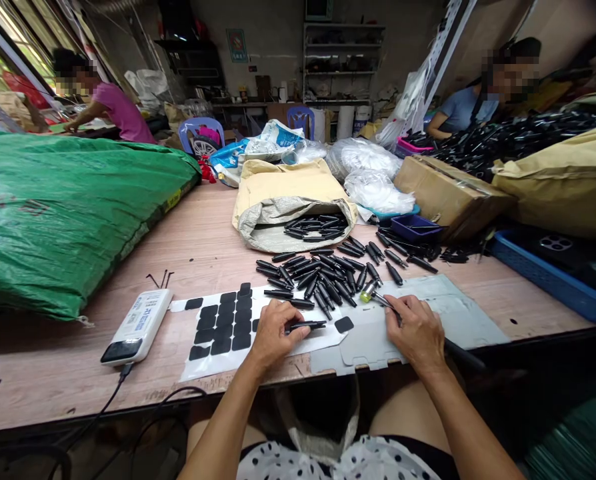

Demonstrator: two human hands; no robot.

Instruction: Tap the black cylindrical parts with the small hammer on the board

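Observation:
My left hand [277,333] is closed around a slim black pen-shaped tube [309,325], held nearly level just above the table's front edge. In my right hand [419,332] is a hammer [367,293] with a yellow-green tip, its dark handle running back past my wrist. The hammer head lies over a grey board [458,310], close to a loose pile of similar black tubes [328,277]. Left of my left hand, a white sheet [188,372] carries rows of black rounded-square pads [223,331]. One more pad [344,325] lies between my hands.
A white power bank [138,327] with a cable stands left, beside a green sack [78,213]. An open beige sack [288,180] holds more tubes. A cardboard box [448,190] and blue tray [538,280] sit right. Two people [123,110] work farther back.

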